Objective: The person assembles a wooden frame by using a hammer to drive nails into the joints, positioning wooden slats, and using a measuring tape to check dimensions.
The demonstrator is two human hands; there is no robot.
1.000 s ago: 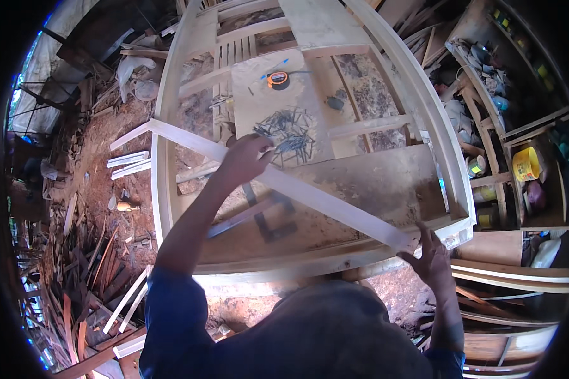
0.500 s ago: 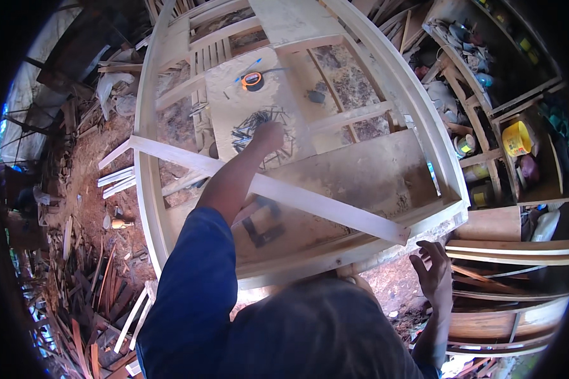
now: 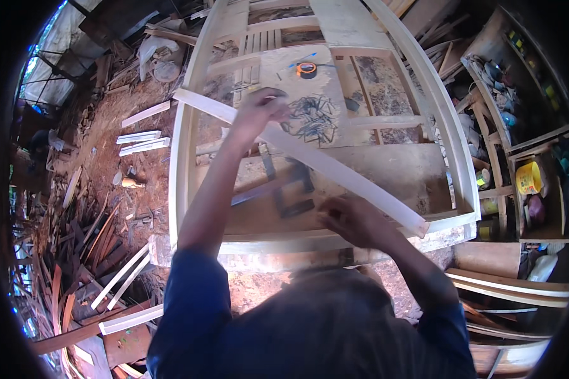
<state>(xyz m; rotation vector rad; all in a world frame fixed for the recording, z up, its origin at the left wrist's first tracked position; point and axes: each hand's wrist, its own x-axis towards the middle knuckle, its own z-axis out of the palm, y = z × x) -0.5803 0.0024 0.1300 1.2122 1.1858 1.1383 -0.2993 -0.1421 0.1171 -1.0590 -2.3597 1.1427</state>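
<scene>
The plank (image 3: 341,170) is laid slantwise across the wooden frame (image 3: 464,170), its lower right end by the near edge. The left hand (image 3: 262,112) is held over its upper left part, fingers loosely bent near the nails (image 3: 313,120), and the right hand (image 3: 348,218) is held half-curled beside the dark tool (image 3: 299,208); whether anything is gripped by either cannot be told. Beyond the nails, the tape measure (image 3: 306,69) is seen on the board (image 3: 324,85).
</scene>
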